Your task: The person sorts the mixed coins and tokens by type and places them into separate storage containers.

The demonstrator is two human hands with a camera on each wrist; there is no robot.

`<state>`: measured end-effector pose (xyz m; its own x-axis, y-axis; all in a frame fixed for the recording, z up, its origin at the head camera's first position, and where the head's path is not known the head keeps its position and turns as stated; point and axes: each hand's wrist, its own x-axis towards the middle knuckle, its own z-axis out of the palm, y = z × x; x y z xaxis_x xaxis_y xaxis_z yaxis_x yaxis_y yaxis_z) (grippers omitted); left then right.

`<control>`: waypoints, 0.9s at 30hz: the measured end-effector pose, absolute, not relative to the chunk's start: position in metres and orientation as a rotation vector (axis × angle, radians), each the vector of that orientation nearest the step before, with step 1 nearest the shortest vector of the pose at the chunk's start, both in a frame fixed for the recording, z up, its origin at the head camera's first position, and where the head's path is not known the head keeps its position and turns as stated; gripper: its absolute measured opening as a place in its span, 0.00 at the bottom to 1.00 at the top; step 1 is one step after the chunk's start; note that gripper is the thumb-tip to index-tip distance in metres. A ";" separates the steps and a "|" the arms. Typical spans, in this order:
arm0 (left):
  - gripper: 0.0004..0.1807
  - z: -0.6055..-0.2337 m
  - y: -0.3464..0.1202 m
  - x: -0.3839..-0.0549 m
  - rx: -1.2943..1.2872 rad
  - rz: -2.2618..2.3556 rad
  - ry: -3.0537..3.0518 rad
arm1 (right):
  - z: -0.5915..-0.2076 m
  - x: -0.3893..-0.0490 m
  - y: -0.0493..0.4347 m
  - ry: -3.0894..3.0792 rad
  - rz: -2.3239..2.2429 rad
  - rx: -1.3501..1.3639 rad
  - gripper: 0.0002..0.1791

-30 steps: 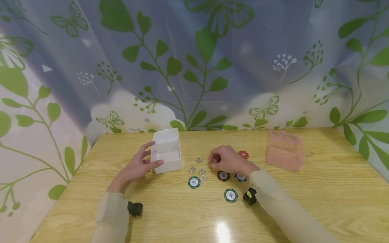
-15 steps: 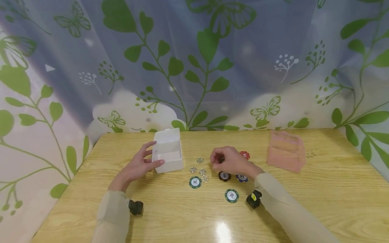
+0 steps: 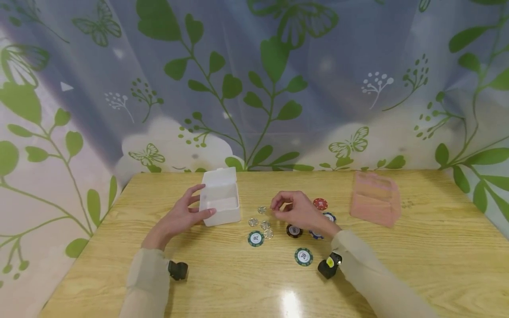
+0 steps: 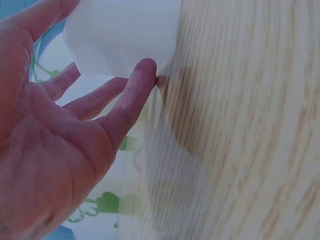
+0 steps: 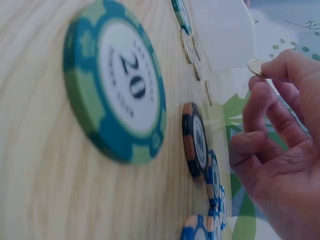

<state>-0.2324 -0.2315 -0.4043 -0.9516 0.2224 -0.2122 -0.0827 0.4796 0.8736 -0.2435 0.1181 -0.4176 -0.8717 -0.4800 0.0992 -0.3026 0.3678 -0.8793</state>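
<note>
My left hand (image 3: 179, 219) holds the left side of a white plastic box (image 3: 226, 215) whose lid stands open at the back. Its thumb lies over the front wall, and in the left wrist view the other fingers spread along the outside of the box (image 4: 125, 35). A small shiny gold coin (image 5: 257, 66) is pinched between the thumb and index finger of my right hand (image 3: 296, 211), raised over the table. Several similar coins (image 3: 265, 225) lie between the box and that hand. Under and beside the hand are a black poker chip (image 3: 294, 231) and blue chips (image 3: 329, 217).
One green chip (image 3: 256, 238) lies by the coins and another green chip (image 3: 304, 256) closer to the front. Behind the right wrist is a red chip (image 3: 320, 204). A translucent pink pouch (image 3: 374, 201) rests at the back right of the wooden table (image 3: 222, 282), before a patterned curtain (image 3: 246, 88).
My right hand has shifted slightly left towards the coins, uncovering more of the blue chips. The left hand stays on the box.
</note>
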 end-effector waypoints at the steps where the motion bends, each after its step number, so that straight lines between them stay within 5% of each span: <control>1: 0.52 -0.404 -0.231 -0.232 0.119 1.459 2.436 | -0.418 -0.243 0.117 2.450 -1.526 -0.703 0.02; 27: 0.51 -0.406 -0.231 -0.233 0.105 1.495 2.419 | -0.408 -0.247 0.076 2.337 -1.650 -0.516 0.07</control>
